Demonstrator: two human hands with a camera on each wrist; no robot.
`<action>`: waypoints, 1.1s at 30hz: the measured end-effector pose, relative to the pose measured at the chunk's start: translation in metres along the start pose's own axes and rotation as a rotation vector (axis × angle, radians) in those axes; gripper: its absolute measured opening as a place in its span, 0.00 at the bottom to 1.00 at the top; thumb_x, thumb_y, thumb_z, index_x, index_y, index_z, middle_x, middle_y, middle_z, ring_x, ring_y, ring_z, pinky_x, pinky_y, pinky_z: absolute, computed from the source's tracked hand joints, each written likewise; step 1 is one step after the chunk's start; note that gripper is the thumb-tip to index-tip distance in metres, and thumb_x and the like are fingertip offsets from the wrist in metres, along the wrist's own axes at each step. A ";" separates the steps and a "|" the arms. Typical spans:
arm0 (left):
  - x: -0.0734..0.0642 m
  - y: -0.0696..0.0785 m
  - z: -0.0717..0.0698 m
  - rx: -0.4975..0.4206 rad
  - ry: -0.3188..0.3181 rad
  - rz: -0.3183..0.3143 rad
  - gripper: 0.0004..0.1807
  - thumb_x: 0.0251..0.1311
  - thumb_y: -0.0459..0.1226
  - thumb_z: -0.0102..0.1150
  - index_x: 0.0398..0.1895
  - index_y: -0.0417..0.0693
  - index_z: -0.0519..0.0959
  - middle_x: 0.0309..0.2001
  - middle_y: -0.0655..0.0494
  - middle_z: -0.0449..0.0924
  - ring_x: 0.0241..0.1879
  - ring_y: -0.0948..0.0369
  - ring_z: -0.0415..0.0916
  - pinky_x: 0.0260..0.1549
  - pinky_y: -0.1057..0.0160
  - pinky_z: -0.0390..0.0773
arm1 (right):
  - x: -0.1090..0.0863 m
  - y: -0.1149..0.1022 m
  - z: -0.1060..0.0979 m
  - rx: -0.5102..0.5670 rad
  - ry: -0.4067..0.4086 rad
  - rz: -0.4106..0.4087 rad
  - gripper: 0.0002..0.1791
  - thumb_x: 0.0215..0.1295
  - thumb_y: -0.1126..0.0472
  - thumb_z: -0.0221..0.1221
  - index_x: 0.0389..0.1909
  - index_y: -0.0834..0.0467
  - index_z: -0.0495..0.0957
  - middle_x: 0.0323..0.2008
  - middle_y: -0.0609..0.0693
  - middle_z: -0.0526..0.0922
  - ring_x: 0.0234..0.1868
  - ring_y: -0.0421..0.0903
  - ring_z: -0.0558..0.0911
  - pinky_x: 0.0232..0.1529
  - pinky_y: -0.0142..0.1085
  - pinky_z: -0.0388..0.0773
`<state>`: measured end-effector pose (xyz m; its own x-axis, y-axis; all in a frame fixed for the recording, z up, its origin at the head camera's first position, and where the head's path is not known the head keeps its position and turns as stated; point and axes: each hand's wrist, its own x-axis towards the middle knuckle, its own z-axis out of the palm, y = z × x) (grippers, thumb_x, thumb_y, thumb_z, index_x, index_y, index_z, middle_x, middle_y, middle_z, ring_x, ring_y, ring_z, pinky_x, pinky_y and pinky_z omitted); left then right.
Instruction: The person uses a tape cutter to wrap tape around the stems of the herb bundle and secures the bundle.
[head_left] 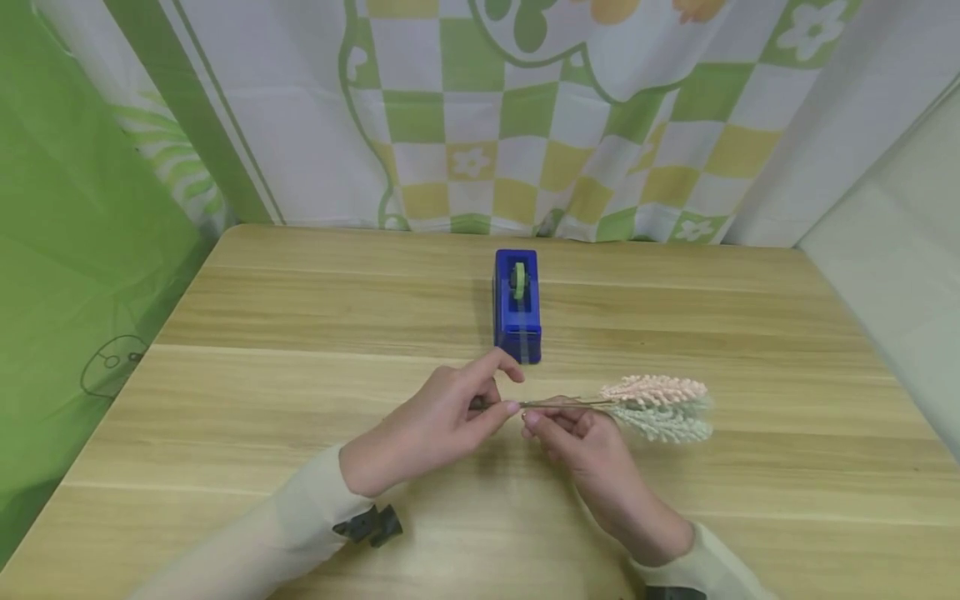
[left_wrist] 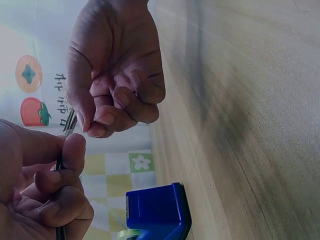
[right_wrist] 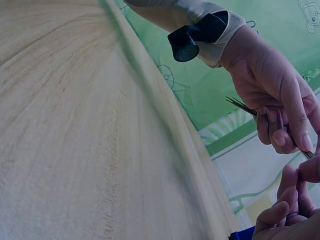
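Note:
A bunch of artificial flowers, with pale pink and pale green heads, points right above the table. Its thin dark stems run between both hands. My left hand pinches the stems, and their cut ends stick out past its curled fingers. Close to the left thumb, my right hand has thumb and fingertips together at the stems, nearer the flower heads. A shiny, clear strip, apparently tape, shows on the stems between the hands. Whether the right fingertips also pinch its end is hard to tell.
Behind the hands, a blue tape dispenser with a greenish roll stands on the wooden table. A patterned curtain hangs along the back edge, and green cloth hangs at the left.

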<state>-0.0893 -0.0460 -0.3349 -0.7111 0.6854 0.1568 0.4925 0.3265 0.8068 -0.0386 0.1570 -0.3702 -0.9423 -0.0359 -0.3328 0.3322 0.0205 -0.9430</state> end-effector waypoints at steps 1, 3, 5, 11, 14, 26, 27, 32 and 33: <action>0.000 0.000 0.000 -0.003 -0.002 0.000 0.11 0.75 0.34 0.57 0.57 0.45 0.75 0.21 0.56 0.78 0.17 0.74 0.61 0.22 0.72 0.68 | 0.000 0.000 0.000 0.000 -0.003 0.001 0.16 0.72 0.63 0.62 0.53 0.70 0.79 0.33 0.40 0.86 0.39 0.38 0.83 0.42 0.29 0.78; 0.000 0.000 0.000 -0.010 -0.007 -0.002 0.11 0.75 0.33 0.57 0.57 0.45 0.76 0.22 0.57 0.79 0.18 0.73 0.62 0.21 0.72 0.69 | 0.001 0.001 0.000 0.007 -0.002 0.007 0.16 0.72 0.63 0.62 0.53 0.70 0.79 0.33 0.40 0.87 0.39 0.38 0.83 0.42 0.29 0.79; 0.000 0.000 -0.001 -0.014 -0.014 -0.007 0.10 0.76 0.33 0.56 0.55 0.46 0.78 0.23 0.56 0.80 0.18 0.73 0.64 0.21 0.72 0.70 | 0.001 0.001 0.000 0.010 -0.004 0.008 0.16 0.72 0.63 0.62 0.53 0.70 0.79 0.33 0.40 0.87 0.39 0.37 0.83 0.42 0.29 0.79; 0.000 -0.001 0.000 -0.023 -0.010 -0.013 0.07 0.75 0.32 0.57 0.50 0.48 0.82 0.23 0.55 0.79 0.18 0.74 0.63 0.20 0.72 0.69 | 0.001 0.001 -0.001 0.007 -0.011 0.004 0.17 0.73 0.62 0.62 0.55 0.71 0.78 0.35 0.41 0.87 0.40 0.37 0.83 0.42 0.29 0.78; 0.000 -0.002 -0.001 -0.030 -0.006 -0.020 0.08 0.74 0.31 0.57 0.49 0.48 0.83 0.24 0.53 0.80 0.19 0.73 0.64 0.21 0.72 0.70 | 0.002 0.001 -0.001 0.006 -0.009 0.015 0.17 0.73 0.62 0.62 0.55 0.71 0.79 0.36 0.43 0.88 0.41 0.38 0.84 0.42 0.29 0.78; 0.000 -0.001 -0.003 -0.056 0.001 -0.060 0.08 0.73 0.30 0.58 0.48 0.48 0.85 0.26 0.53 0.81 0.20 0.72 0.65 0.22 0.71 0.71 | 0.004 0.003 -0.002 0.027 -0.003 0.011 0.16 0.71 0.65 0.64 0.53 0.70 0.80 0.39 0.44 0.90 0.40 0.37 0.84 0.42 0.29 0.80; 0.000 -0.001 -0.003 -0.058 0.002 -0.061 0.08 0.73 0.30 0.58 0.48 0.48 0.85 0.26 0.53 0.81 0.20 0.72 0.65 0.22 0.71 0.71 | 0.005 0.003 -0.002 0.032 -0.004 0.009 0.15 0.71 0.65 0.64 0.53 0.70 0.81 0.39 0.44 0.90 0.40 0.37 0.84 0.42 0.29 0.80; 0.001 -0.001 -0.002 -0.057 0.014 -0.050 0.08 0.73 0.30 0.59 0.46 0.48 0.85 0.26 0.53 0.82 0.19 0.73 0.64 0.21 0.72 0.69 | 0.005 0.003 -0.001 0.060 0.007 0.009 0.12 0.70 0.66 0.65 0.51 0.66 0.82 0.39 0.42 0.90 0.40 0.37 0.84 0.42 0.29 0.80; 0.001 -0.001 -0.002 -0.058 0.017 -0.047 0.08 0.73 0.30 0.59 0.46 0.48 0.85 0.25 0.52 0.82 0.19 0.73 0.64 0.21 0.72 0.69 | 0.006 0.003 -0.001 0.066 0.012 0.009 0.12 0.70 0.66 0.65 0.51 0.66 0.82 0.39 0.42 0.90 0.40 0.37 0.84 0.42 0.29 0.80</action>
<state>-0.0916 -0.0467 -0.3347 -0.7414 0.6589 0.1269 0.4287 0.3197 0.8450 -0.0429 0.1575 -0.3747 -0.9396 -0.0243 -0.3414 0.3422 -0.0449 -0.9386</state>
